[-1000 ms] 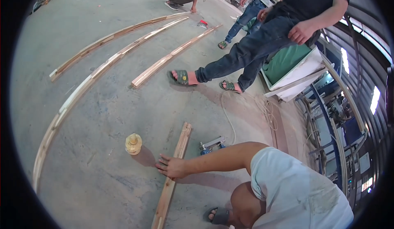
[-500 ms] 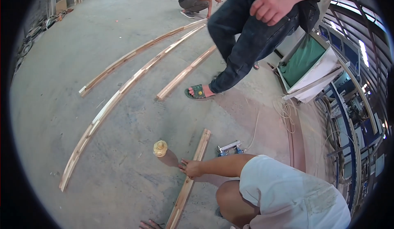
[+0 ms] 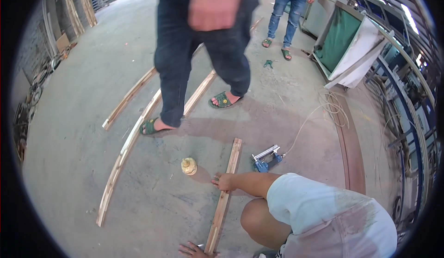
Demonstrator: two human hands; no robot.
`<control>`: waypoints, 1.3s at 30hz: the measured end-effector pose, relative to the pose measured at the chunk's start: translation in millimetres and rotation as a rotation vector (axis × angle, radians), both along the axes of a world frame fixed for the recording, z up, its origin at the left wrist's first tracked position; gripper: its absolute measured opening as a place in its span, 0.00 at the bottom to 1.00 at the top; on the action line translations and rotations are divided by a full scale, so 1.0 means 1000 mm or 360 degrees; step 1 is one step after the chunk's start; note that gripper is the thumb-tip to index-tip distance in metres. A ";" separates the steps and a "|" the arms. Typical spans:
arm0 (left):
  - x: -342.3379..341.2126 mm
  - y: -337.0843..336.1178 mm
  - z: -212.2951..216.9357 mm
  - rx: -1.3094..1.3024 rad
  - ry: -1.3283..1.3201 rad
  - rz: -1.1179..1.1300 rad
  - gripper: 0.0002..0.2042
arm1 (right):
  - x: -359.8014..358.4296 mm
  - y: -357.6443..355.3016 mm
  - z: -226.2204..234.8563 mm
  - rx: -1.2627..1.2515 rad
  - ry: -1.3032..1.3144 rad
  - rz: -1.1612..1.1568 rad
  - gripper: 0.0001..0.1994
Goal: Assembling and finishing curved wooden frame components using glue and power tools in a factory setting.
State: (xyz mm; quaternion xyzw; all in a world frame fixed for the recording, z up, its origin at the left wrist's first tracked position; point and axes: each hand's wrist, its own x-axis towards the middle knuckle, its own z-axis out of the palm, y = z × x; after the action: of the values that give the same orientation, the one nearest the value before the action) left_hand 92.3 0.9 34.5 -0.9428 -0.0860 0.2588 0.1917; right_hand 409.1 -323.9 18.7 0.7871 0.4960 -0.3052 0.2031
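Pale wooden strip (image 3: 225, 195), long and narrow, flat on concrete; left hand (image 3: 193, 249) spread open, apparently touching its near end, a co-worker's hand (image 3: 225, 182) pressing beyond.

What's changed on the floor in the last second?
The person in dark jeans has walked closer and now steps over the curved wooden strips. A second hand has come in at the near end of the straight wooden strip. Unchanged: the crouching person's hand rests on that strip, yellow bottle beside it, blue nail gun on its other side.
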 end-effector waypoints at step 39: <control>-0.112 0.099 -0.085 -0.1128 -0.0010 -0.0037 0.28 | -0.003 -0.022 0.001 0.0581 0.0183 -0.0290 0.34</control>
State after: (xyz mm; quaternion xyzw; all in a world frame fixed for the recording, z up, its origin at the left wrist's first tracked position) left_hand -19.4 99.7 -50.2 -0.9524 0.0194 0.2674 -0.1447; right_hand 405.8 -345.6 19.9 0.8338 0.4805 -0.2719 0.0001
